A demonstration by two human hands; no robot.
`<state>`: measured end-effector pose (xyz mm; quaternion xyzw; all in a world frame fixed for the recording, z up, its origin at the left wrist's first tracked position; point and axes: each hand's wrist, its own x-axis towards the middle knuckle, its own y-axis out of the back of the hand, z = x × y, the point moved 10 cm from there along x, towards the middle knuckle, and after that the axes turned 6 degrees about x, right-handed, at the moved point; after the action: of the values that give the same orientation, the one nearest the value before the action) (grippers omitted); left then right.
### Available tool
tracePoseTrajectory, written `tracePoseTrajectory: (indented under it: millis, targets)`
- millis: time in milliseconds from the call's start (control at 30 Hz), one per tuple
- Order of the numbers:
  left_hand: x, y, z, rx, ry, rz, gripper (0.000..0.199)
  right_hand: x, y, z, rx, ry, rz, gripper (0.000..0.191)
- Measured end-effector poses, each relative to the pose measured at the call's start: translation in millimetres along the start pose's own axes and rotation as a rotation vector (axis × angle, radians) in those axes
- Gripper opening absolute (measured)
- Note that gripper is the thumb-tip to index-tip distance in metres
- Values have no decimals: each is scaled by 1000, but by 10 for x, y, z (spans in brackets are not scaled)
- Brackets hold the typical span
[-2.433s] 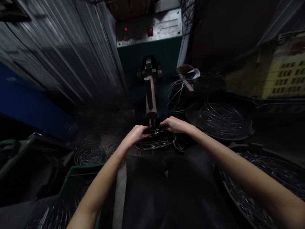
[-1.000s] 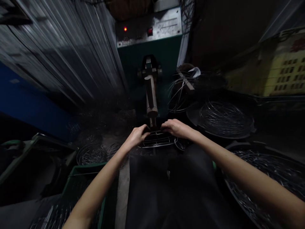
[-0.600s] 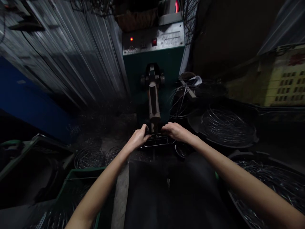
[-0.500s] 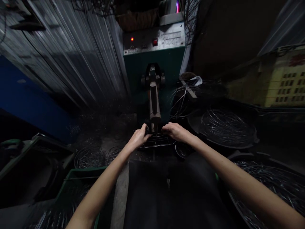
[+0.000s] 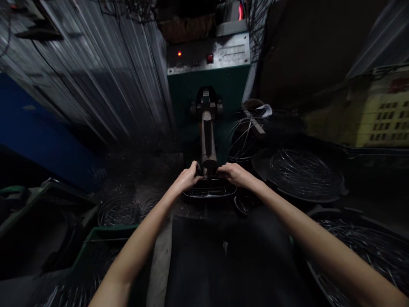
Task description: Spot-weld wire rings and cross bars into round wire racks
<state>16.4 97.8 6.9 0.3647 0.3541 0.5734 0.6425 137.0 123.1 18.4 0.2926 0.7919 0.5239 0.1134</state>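
A wire rack (image 5: 209, 196) with a rounded metal rim and thin cross wires is held at the front of the green machine (image 5: 236, 79). My left hand (image 5: 188, 178) is closed on its left side, thumb upward. On the right side my right hand (image 5: 234, 173) pinches it with bent fingers. Between the two hands, the machine's thick pale arm (image 5: 208, 143) reaches forward, its tip just above the rack's far edge. Whether the tip touches the wire is too dark to tell. The fingertips are partly hidden in shadow.
Wide round trays (image 5: 300, 175) of loose wires stand at right, another tray (image 5: 361, 247) nearer. A green crate (image 5: 96, 234) holds wire pieces at lower left. Yellow crate (image 5: 388, 111) is at far right. A red lamp (image 5: 179, 53) glows on the machine. Dark cloth (image 5: 230, 264) lies in front.
The rack has shifted and tilted slightly, so its cross wires now show lower, near the front rim. Both hands keep their hold with only small movement. The view has moved a little.
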Motion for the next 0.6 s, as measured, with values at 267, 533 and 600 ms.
tracePoseTrajectory:
  millis: [267,533,600]
  targets:
    - [30,2,54,1,-52,-2,49,35,-27,56,83,-25,-27,19]
    - [-19,62,56,138,-115,-70,18,26,15,30,114,-42,-63,18]
    - [-17,69,75,196,-147,-80,18,30,47,38,78,-51,-46,18]
